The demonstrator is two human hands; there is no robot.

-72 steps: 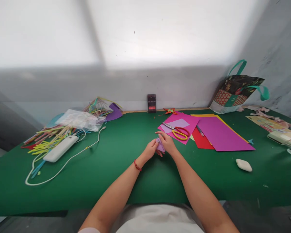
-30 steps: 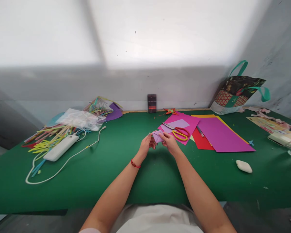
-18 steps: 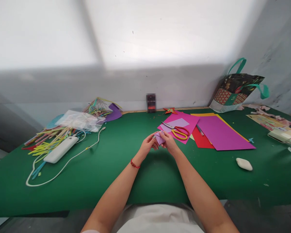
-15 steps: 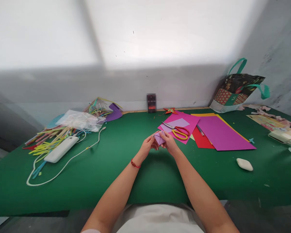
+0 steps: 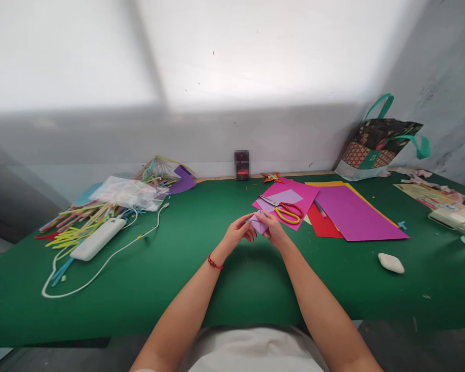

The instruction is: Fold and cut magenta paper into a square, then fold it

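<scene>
Above the green table, a small folded piece of lilac paper (image 5: 259, 223) with crease lines is held between my two hands. My right hand (image 5: 273, 227) grips its right side, thumb on top and fingers behind. At its left edge, the thumb and fingertips of my left hand (image 5: 238, 232) pinch the paper, the other fingers curled beneath. Scissors (image 5: 287, 211) with red and yellow handles lie just beyond, on a lilac square (image 5: 292, 195) and a magenta sheet (image 5: 309, 192).
Purple (image 5: 364, 217) and red sheets (image 5: 321, 225) lie to the right, with a white rounded object (image 5: 391, 263) nearer. A white power bank (image 5: 98, 240) with a cable and heaped paper strips (image 5: 67, 230) are left. A patterned bag (image 5: 375, 150) stands back right.
The folded paper has shifted slightly right and turned in my fingers. My left hand's grip has moved toward the paper's left edge, its fingers looser.
</scene>
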